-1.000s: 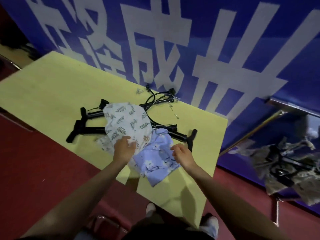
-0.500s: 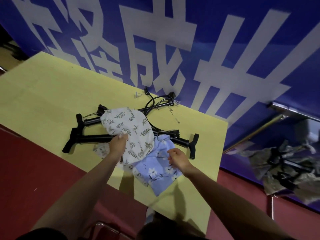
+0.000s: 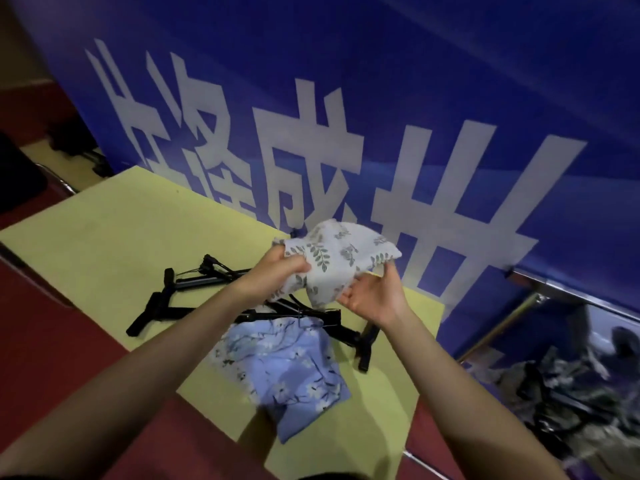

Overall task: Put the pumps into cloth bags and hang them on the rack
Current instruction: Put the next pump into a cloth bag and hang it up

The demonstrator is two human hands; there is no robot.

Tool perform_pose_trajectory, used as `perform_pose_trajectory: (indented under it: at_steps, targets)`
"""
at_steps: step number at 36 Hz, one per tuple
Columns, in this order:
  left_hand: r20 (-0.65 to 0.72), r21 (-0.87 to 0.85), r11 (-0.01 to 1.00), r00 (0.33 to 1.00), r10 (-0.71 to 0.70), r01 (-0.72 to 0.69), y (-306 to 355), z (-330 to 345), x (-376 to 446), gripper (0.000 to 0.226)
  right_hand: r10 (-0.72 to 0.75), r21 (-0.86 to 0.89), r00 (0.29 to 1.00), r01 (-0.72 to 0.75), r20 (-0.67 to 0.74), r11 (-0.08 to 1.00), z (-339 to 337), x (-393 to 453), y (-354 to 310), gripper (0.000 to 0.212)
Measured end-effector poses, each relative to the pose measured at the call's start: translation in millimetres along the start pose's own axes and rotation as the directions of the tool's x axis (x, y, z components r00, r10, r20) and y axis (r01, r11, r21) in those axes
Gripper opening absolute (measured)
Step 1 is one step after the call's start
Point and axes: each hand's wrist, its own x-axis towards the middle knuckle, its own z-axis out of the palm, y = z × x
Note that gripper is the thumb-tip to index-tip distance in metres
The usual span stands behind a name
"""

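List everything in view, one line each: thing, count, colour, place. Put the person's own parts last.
leaf-print cloth bag: 1, white with grey-green leaves, held up above the table
floral cloth bag: 1, light blue with white flowers, lying at the table's near edge
pumps: at least 2, black, lying on the table, partly under the blue bag
table: 1, yellow, against the banner
banner: 1, blue with large white characters, behind the table
heap of bagged pumps: count unclear, greyish and black, lower right
left hand: 1, grips the leaf-print bag
right hand: 1, holds the same bag's lower edge
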Motion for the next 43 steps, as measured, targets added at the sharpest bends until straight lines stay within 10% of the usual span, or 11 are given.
perform_pose_trajectory:
  at_steps: [2, 8, 16, 22, 30, 34, 43]
  targets:
    - [0.084, 0.104, 0.991, 0.992, -0.097, 0.088, -11.8, 3.1, -7.5, 0.060, -0.038, 0.067, 0.999, 0.037, 0.026, 0.997, -3.5, -5.3, -14.5, 0.067]
    - [0.325, 0.311, 0.937, 0.909, -0.261, 0.158, -59.3, 13.6, -33.6, 0.024, -0.034, -0.130, 0.996, 0.044, 0.080, 0.991, -7.5, -14.0, -22.9, 0.040]
    - [0.339, -0.182, 0.942, 0.917, -0.208, 0.281, -102.6, 2.2, -17.5, 0.111, -0.179, -0.519, 0.965, 0.254, 0.190, 0.817, -15.2, -22.0, 18.1, 0.056]
    - [0.080, -0.464, 0.868, 0.984, -0.158, 0.177, -83.7, 2.1, 23.8, 0.047, -0.229, -0.681, 0.924, 0.381, 0.307, 0.625, 8.9, -30.7, 38.2, 0.016]
    - [-0.024, -0.271, 0.958, 0.995, 0.093, -0.096, -55.9, -76.1, 52.7, 0.029, -0.308, -0.616, 0.948, 0.292, 0.084, 0.731, 62.2, 1.7, 78.3, 0.090]
    - [-0.013, -0.154, 0.980, 0.992, 0.126, -0.126, -46.3, -111.0, 64.8, 0.023, -0.264, -0.646, 0.958, 0.271, 0.110, 0.713, 95.6, 24.1, 102.1, 0.041]
    - [0.007, -0.050, 0.996, 0.997, 0.080, -0.080, -70.6, -155.6, 63.5, 0.022, -0.483, -0.639, 0.874, 0.345, -0.047, 0.687, 141.2, 64.0, 154.7, 0.030]
